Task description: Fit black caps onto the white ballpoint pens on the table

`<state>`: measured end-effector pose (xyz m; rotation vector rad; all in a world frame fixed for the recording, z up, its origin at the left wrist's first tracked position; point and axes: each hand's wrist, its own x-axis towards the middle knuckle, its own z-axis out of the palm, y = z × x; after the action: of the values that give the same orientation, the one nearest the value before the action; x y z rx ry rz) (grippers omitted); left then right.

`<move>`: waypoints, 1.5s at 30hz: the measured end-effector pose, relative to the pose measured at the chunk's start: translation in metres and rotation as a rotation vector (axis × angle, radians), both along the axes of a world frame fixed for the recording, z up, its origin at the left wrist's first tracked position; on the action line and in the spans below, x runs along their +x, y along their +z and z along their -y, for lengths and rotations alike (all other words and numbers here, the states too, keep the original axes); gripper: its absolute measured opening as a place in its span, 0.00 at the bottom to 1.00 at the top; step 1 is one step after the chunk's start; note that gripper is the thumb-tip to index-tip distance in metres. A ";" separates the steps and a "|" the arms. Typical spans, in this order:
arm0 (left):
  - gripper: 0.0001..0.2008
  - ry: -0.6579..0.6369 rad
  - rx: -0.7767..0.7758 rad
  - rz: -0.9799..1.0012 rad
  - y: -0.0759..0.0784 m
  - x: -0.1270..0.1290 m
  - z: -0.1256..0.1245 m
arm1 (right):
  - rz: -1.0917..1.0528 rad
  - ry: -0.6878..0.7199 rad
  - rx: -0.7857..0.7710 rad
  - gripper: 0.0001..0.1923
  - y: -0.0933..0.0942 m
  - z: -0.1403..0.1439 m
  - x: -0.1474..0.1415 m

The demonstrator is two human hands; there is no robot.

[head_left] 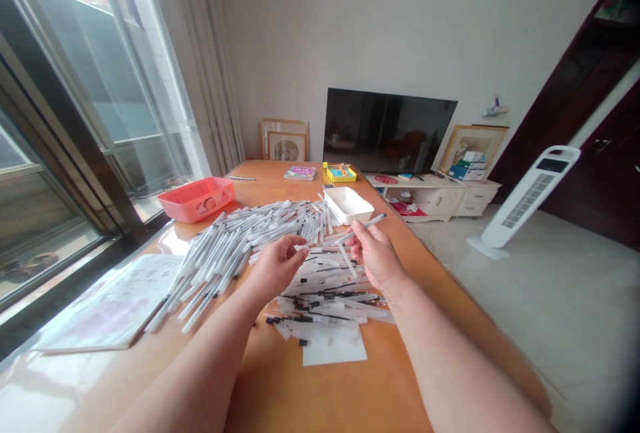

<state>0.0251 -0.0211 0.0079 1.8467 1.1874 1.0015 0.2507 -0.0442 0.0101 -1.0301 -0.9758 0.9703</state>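
My right hand (373, 253) pinches a white pen with a dark end (376, 220), held at a slant over the table. Left of it, my left hand (280, 263) has its thumb and fingers drawn together; whatever is between the tips is too small to make out. Beneath both hands, a pile of loose pen parts (325, 286), translucent barrels with black pieces, lies partly on a white sheet (335, 352). A large heap of white pens (225, 246) spreads beyond and to the left of my left hand. Just past my right hand is a white plastic box (349, 203).
A red plastic basket (197, 200) stands at the left by the window. A worn paper booklet (113, 303) lies at the near left. Farther back on the wooden table (270, 393) are a colourful book (299, 172) and a yellow box (339, 172).
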 end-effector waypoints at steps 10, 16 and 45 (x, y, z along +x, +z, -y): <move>0.21 -0.094 -0.006 0.214 0.027 0.008 0.021 | 1.015 0.065 0.218 0.16 0.001 0.016 -0.017; 0.20 -0.136 -0.020 0.294 0.025 0.008 0.021 | 1.143 0.121 0.265 0.12 -0.005 0.016 -0.017; 0.25 0.003 0.046 -0.057 0.019 -0.008 0.005 | 1.061 0.090 0.259 0.09 -0.002 0.016 -0.010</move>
<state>0.0171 -0.0259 0.0271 1.9212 1.2096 0.9911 0.2405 -0.0599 0.0077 -1.2886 -1.9644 0.2840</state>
